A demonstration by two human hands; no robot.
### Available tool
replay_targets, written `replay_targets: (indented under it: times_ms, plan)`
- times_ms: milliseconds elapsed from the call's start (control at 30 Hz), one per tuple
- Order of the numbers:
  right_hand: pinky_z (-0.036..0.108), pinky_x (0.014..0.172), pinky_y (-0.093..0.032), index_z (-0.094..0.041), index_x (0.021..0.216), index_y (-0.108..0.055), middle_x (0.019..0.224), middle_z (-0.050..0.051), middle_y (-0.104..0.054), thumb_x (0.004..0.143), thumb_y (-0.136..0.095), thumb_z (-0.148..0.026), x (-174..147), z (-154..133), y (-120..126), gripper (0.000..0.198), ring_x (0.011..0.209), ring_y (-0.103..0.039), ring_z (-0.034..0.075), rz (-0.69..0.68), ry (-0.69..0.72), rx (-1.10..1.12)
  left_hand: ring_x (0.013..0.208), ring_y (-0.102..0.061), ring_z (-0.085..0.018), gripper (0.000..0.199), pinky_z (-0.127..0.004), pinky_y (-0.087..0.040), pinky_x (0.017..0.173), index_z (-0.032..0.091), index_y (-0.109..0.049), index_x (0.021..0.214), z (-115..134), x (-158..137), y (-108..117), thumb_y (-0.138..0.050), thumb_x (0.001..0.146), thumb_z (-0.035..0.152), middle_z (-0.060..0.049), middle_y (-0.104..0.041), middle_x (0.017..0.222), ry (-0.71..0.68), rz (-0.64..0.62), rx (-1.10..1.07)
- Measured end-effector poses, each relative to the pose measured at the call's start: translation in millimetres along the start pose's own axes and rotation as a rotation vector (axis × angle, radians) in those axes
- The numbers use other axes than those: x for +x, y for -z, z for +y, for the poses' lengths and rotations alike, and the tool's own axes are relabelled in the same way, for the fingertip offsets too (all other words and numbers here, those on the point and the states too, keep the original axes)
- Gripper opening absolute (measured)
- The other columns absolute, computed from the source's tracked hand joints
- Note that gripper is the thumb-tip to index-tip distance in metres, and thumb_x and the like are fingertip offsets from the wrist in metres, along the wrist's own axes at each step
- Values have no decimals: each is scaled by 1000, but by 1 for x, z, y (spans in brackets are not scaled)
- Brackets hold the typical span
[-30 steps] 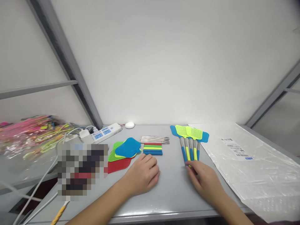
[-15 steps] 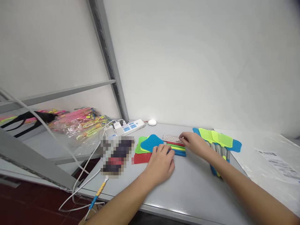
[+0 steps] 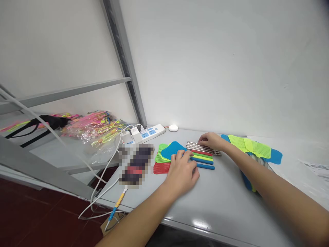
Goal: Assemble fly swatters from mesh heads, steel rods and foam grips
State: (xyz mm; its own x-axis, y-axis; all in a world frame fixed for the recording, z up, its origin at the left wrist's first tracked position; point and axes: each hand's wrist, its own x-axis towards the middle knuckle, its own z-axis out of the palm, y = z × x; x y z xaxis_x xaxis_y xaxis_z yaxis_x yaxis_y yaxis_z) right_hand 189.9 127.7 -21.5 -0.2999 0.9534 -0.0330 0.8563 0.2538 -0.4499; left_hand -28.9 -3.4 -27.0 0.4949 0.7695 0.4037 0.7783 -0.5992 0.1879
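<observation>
R hand (image 3: 212, 141) is sitting over rods (image 3: 192, 146), approx 1 o'clock from L hand (image 3: 183, 172); can't tell if pinching any. L's fingers are lying bent by blue tube (image 3: 206, 166), grip unclear; stray nudge could be rolling it twd 6 o'clock.

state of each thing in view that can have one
loose swatter heads, overlapping, blue uppermost
metal rods, side by side, right hand at them
colored tubes, roughly parallel, nearest blue one apart, left hand at ends
assembled fly swatters, overlapping, handles mostly hidden
power strip, plugs inserted
clear plastic bag, crumpled
</observation>
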Motion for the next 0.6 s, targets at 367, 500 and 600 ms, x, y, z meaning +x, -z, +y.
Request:
replay_targets:
  times_ms: [367, 500, 600]
  plan:
    - [37, 81, -52, -17, 108, -64, 111, 7, -63, 91, -59, -36, -2, 9, 0, 25, 93, -62, 19, 17, 27, -130, 117, -40, -31, 17, -47, -39, 87, 22, -63, 94, 0, -3, -4, -63, 86, 38, -7, -52, 130, -99, -117, -85]
    - [36, 82, -49, -14, 98, -62, 108, 11, -63, 93, -55, -28, -7, 6, 3, 17, 93, -61, 21, 95, -3, -145, 117, -43, -30, 15, -44, -39, 84, 22, -63, 92, 2, -1, -3, -57, 92, 35, -5, -57, 125, -148, -139, -126]
    - [31, 68, -45, -17, 94, -56, 92, 9, -65, 96, -43, -26, -25, -4, 14, 16, 76, -60, 18, 191, -38, -121, 103, -53, -23, 15, -39, -40, 81, 21, -59, 101, 4, 0, 3, -47, 97, 30, -5, -64, 111, -177, -147, -237]
